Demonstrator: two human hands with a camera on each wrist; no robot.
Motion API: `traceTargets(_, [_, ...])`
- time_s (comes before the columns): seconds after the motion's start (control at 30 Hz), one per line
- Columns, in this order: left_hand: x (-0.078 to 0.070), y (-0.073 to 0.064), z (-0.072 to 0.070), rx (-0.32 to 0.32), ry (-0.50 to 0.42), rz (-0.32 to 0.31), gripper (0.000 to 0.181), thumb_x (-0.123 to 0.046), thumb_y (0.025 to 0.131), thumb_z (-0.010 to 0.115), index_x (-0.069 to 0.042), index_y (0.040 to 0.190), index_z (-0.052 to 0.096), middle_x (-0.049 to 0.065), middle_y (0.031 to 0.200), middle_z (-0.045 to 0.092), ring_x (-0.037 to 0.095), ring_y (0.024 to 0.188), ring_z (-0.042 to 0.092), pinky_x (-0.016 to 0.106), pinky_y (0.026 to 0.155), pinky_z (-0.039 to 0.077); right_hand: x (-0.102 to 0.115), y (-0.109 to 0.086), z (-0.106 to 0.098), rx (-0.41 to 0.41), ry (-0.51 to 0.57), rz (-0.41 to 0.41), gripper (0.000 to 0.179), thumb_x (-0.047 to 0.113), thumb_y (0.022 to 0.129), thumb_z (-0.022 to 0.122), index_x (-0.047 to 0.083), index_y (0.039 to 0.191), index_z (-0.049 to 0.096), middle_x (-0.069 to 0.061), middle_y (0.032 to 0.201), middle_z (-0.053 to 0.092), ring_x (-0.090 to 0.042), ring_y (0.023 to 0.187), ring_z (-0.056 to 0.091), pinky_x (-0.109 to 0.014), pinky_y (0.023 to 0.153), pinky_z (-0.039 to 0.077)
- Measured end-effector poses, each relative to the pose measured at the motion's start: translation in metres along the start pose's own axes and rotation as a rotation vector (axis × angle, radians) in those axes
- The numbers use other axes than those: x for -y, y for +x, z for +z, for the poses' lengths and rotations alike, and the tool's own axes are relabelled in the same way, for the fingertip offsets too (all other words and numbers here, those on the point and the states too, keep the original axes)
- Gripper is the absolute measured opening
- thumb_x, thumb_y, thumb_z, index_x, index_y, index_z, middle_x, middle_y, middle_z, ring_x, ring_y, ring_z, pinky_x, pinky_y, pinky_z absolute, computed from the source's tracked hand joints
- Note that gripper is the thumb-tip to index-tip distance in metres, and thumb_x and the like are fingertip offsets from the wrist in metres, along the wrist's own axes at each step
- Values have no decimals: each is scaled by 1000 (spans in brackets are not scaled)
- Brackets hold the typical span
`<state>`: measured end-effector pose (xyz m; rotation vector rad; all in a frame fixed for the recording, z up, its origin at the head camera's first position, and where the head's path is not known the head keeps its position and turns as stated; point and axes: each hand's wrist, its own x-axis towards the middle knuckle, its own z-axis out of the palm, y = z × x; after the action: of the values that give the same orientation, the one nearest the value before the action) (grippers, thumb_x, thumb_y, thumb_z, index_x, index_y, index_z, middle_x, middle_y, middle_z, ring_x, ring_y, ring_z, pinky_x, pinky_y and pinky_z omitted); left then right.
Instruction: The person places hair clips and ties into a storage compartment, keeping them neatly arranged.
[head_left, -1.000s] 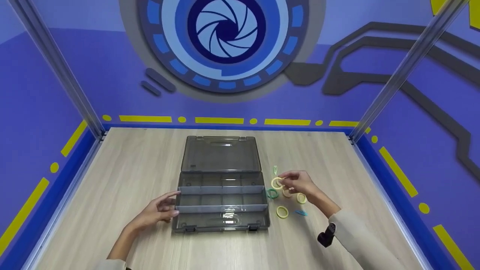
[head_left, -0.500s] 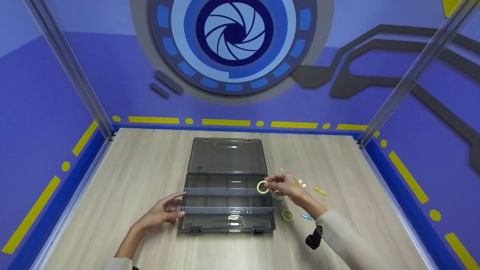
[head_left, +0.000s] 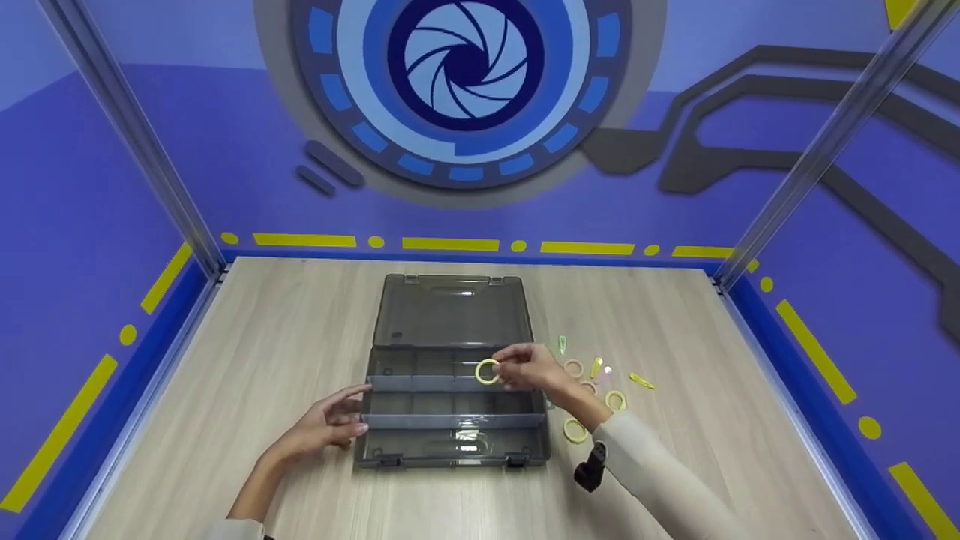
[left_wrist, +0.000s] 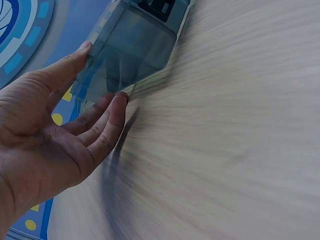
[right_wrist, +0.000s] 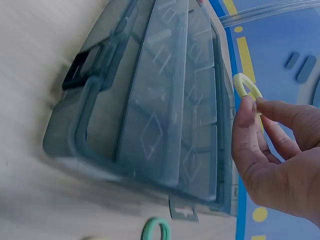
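Note:
A dark see-through compartment box (head_left: pixel 454 442) lies with its lid (head_left: pixel 453 311) folded back. Over its rear compartments my right hand (head_left: pixel 531 369) pinches a pale yellow hair tie (head_left: pixel 486 372) between thumb and fingertips. The right wrist view shows this hair tie (right_wrist: pixel 241 86) upright above the far side of the box. My left hand (head_left: pixel 319 427) rests fingertips and thumb against the box's left side. In the left wrist view, that hand's fingers (left_wrist: pixel 107 132) reach the box wall (left_wrist: pixel 135 50), spread and lightly bent.
Right of the box lie yellow hair ties (head_left: pixel 575 430), pinkish ones (head_left: pixel 574 367), and several snap hair clips, including a green clip (head_left: pixel 562 344) and a yellow clip (head_left: pixel 641 381). A green hair tie (right_wrist: pixel 156 229) lies beside the box. Walls enclose the wooden table (head_left: pixel 285 322).
My right hand has lifted the yellow hair tie from the pile and carried it left over the box. My left hand has stayed at the box's left side.

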<state>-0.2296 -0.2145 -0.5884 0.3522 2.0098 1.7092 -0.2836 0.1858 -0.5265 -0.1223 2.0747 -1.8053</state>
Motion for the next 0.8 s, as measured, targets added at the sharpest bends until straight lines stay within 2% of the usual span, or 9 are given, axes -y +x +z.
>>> traceTargets(0.3, [-1,2,0,23,-20,29,76,-13,97,70,2,158,27,40,147,33,16,100,61,29,78,57,-11,11,18,-2,49,-44,26,-2,93,66,-17,115,64,-3,80,72,-9,69,68,-24,65,59])
traceTargets(0.47, [1,0,-1,8,-14,4,76,-14,97,70,-1,159,28,39,147,35,15,99,60,30,79,57,-15,18,35,-14,46,-76,27,-4,91,68,-19,113,64,-4,79,73,-10,67,68,-25,64,60])
traceTargets(0.6, [2,-2,-2,-6,-8,-11,75,-15,97,70,-2,159,29,39,147,37,16,100,61,31,80,58,-19,22,50,-3,44,-103,28,-6,90,69,-22,113,62,-11,82,75,-10,66,69,-26,65,61])
traceTargets(0.8, [5,-1,0,6,-14,2,75,-16,98,69,-2,159,28,39,148,36,16,103,61,31,82,58,-21,24,66,-38,4,-100,22,-6,89,72,-17,108,67,-26,89,74,-10,65,69,-32,66,63])
